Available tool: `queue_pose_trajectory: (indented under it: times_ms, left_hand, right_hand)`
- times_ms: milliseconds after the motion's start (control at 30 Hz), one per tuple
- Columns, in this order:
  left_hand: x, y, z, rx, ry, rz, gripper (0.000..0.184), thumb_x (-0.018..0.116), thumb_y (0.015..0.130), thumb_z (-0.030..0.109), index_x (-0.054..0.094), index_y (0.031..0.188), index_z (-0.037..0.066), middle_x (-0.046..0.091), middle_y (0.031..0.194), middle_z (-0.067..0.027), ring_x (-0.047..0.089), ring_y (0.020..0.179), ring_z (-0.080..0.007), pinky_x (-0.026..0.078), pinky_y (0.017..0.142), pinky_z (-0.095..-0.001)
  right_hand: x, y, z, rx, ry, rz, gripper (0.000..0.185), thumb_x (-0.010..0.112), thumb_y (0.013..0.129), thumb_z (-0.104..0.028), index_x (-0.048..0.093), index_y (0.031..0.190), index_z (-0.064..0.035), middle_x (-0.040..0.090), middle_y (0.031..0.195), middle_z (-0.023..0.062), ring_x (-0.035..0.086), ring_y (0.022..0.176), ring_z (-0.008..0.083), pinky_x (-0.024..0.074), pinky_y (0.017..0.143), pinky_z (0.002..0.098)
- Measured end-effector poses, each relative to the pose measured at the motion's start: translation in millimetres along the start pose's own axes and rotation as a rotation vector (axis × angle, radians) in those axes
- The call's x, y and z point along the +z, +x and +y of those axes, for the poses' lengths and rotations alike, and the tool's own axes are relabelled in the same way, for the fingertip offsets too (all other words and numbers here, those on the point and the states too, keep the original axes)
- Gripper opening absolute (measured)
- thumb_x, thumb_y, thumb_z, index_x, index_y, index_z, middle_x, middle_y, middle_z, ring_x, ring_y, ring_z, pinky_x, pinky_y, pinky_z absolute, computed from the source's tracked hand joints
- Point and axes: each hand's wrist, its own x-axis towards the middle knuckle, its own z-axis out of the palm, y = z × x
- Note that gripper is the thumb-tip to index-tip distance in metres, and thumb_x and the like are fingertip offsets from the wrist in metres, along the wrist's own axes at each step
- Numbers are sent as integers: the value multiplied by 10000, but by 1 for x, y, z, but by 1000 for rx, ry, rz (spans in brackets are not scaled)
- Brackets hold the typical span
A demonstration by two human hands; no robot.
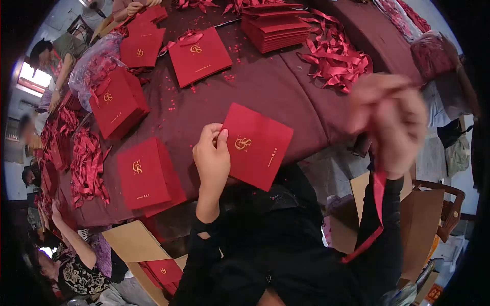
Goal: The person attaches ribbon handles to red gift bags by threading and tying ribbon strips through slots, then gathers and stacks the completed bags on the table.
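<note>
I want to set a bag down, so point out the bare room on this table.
Bare tablecloth lies between the held bag, the stack of bags and the ribbon heap. A narrower strip lies between the left hand and the bags to its left. The left end is crowded with loose ribbons and clear plastic.

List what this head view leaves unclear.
In the head view:
Right hand: finger positions lost to motion blur.
Ribbon: upper part smeared likewise.
Left hand: some fingers hidden behind the red bag.
Lettering: too small to read.
Carton: lower contents covered by upper ones.
</note>
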Motion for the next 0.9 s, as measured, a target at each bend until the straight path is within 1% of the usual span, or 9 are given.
queue_pose_trajectory:
  times_ms: [33,67,100,200,233,533,733,833,900]
  left_hand:
    - [0,0,0,0,-1,0,188,662,893,128,604,1011,-6,683,885,-187,671,764,-255,513,691,-329]
    - [0,-1,1,-11,-108,6,159,637,904,89,612,1012,-26,689,874,-164,663,766,-202,508,698,-295]
    - [-1,-2,0,-23,-213,11,136,612,916,50,619,1012,-46,696,864,-141,654,767,-149,503,704,-262]
    - [-3,-2,-5,-75,-366,-10,144,601,919,24,615,1027,-70,691,856,-82,619,799,-83,490,714,-218]
    - [-3,-2,-4,-78,-364,-11,144,601,919,24,615,1027,-70,691,856,-82,619,799,-83,490,714,-218]
    - [-5,0,-5,-277,-488,-236,197,643,893,29,657,1070,-57,654,795,-5,536,711,-28,431,611,-191]
    - [1,-6,0,-37,-318,-139,247,647,883,29,670,1124,-16,635,768,-4,527,702,-41,445,619,-217]
    - [3,-7,1,-24,-226,-115,266,631,902,12,656,1162,-40,641,869,8,547,792,-60,460,736,-209]
    - [7,-7,-6,76,-256,-63,271,646,879,32,663,1144,-17,683,860,-84,588,765,-107,480,702,-253]
  right_hand:
    - [2,5,9,425,-95,-186,177,559,956,-53,622,1109,7,680,960,106,589,735,106,481,633,239]
    - [9,0,44,569,-215,-306,172,544,967,-81,648,1055,25,668,944,48,540,690,64,423,593,215]
    - [14,-21,89,483,-224,-311,194,563,969,-103,645,1077,35,685,936,43,568,720,70,443,594,238]
    - [31,-46,134,284,-546,-342,138,619,906,-100,634,963,25,641,842,199,652,801,317,498,695,375]
    - [36,-46,135,251,-589,-356,151,627,893,-135,605,889,14,633,819,194,622,809,383,493,688,417]
    - [47,-48,160,192,-736,-362,163,595,890,-132,551,805,-1,610,740,187,611,702,402,478,604,488]
    - [43,-37,159,271,-744,-382,190,611,860,-150,590,755,7,629,722,204,626,692,405,491,616,497]
    - [45,-33,163,319,-783,-393,139,632,841,-111,619,790,18,619,706,204,617,676,396,475,592,456]
    - [47,-29,162,339,-795,-418,163,622,835,-142,619,771,9,626,711,209,626,692,404,489,621,479]
